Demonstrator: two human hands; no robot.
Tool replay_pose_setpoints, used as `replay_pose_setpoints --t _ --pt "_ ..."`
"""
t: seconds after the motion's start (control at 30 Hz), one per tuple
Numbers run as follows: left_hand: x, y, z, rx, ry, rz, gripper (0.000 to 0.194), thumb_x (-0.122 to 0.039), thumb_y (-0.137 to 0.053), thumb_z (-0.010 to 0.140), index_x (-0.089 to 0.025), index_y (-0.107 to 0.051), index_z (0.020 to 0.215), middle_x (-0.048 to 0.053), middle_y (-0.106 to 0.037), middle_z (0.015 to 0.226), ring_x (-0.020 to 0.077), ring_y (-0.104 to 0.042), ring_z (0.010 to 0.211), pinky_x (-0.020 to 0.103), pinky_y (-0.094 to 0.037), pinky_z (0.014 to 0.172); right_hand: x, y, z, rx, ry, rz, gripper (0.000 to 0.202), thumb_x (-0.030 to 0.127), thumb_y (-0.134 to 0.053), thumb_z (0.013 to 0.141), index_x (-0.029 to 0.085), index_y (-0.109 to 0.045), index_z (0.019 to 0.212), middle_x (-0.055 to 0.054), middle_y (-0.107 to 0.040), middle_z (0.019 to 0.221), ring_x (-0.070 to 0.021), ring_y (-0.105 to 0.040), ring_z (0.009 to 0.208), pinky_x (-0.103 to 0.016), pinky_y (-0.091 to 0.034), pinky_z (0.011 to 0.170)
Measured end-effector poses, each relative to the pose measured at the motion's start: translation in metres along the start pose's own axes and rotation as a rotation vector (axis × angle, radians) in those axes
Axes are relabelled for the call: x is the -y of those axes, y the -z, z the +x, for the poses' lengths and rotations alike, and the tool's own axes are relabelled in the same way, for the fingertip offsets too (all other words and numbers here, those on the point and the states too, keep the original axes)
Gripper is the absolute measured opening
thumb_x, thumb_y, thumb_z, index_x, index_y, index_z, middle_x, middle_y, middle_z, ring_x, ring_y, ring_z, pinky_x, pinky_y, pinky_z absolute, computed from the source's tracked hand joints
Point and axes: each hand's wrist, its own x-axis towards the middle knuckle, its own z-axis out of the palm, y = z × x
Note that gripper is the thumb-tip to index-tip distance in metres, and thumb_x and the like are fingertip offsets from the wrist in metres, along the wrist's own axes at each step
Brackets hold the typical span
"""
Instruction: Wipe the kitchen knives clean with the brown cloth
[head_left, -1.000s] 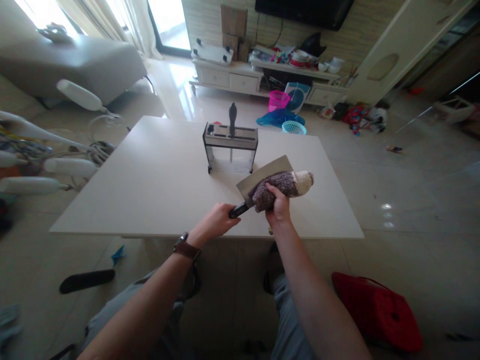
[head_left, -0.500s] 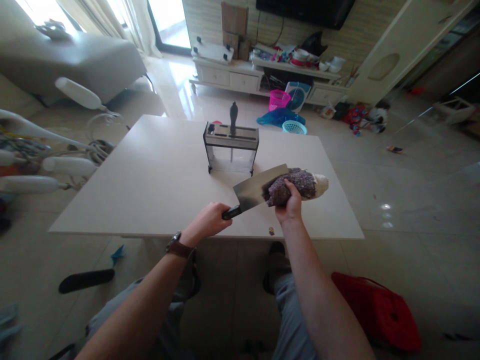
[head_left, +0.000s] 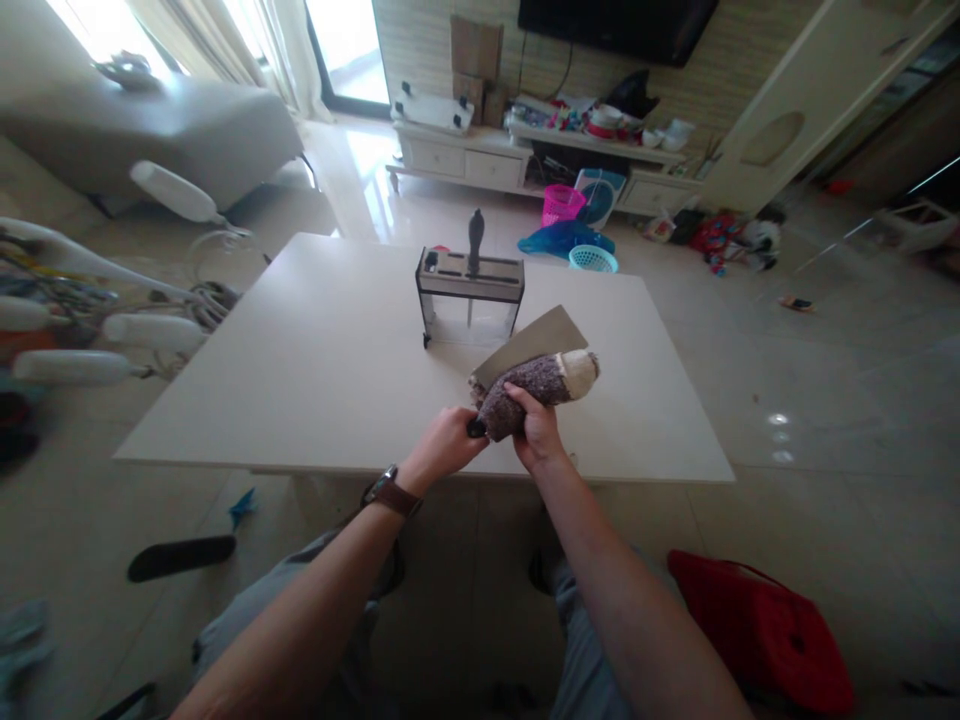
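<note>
We had our left hand (head_left: 448, 440) wrapped round the handle (head_left: 475, 428) of a cleaver (head_left: 536, 340), while our right hand (head_left: 540, 432) grasped a shaggy brown lump (head_left: 538, 376), thumb on top, the lump's pale end pointing away to the right. The lump hid part of the cleaver; whether they touched, we could not tell. We held both above the near part of a white table (head_left: 262, 370). Just beyond the cleaver stood a clear-sided frame (head_left: 470, 270) with an upright dark grip (head_left: 475, 235), and farther off, on the floor (head_left: 750, 380), a pink basket (head_left: 562, 205)
</note>
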Motion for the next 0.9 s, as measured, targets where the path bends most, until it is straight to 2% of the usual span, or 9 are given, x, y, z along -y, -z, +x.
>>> replay_pose_setpoints --t 0.2,0.33,0.63,0.9 --pt "0.0022 -0.0043 0.0006 -0.009 0.004 0.001 0.021 -0.03 -0.066 0.079 -0.014 -0.067 0.065 0.004 -0.058 0.059 0.0126 -0.045 0.059 0.027 -0.029 0.058 -0.0049 0.0006 -0.0006 0.008 0.008 -0.048 0.034 0.017 -0.091 0.057 0.017 -0.074 0.087 -0.001 -0.08 0.087 -0.0194 -0.075 0.08 -0.034 -0.065 0.079" --pt "0.0042 -0.0068 0.0004 -0.007 -0.005 0.006 0.023 -0.031 -0.066 0.082 -0.013 -0.071 0.067 0.006 -0.062 0.061 0.0133 -0.048 0.059 0.027 -0.028 0.057 -0.003 0.0004 0.0006 0.008 0.034 -0.052 0.038 0.014 -0.092 0.053 0.017 -0.075 0.087 -0.002 -0.081 0.089 -0.02 -0.075 0.081 -0.034 -0.066 0.078" --pt "-0.0031 -0.0077 0.0003 0.016 -0.015 -0.003 0.018 -0.027 -0.066 0.079 -0.013 -0.071 0.069 0.004 -0.061 0.061 0.0126 -0.047 0.059 0.026 -0.029 0.057 0.0004 0.0008 0.0005 -0.025 -0.005 -0.041 0.038 0.014 -0.091 0.052 0.016 -0.075 0.086 -0.002 -0.08 0.086 -0.019 -0.074 0.079 -0.031 -0.065 0.075" --pt "-0.0033 -0.0107 0.0012 0.02 0.001 -0.003 0.021 -0.03 -0.067 0.08 -0.013 -0.07 0.067 0.004 -0.06 0.061 0.0128 -0.048 0.06 0.026 -0.029 0.057 0.001 0.0064 0.0028 0.004 -0.028 -0.038 0.037 0.014 -0.091 0.054 0.015 -0.075 0.087 -0.002 -0.08 0.086 -0.019 -0.074 0.077 -0.032 -0.064 0.076"
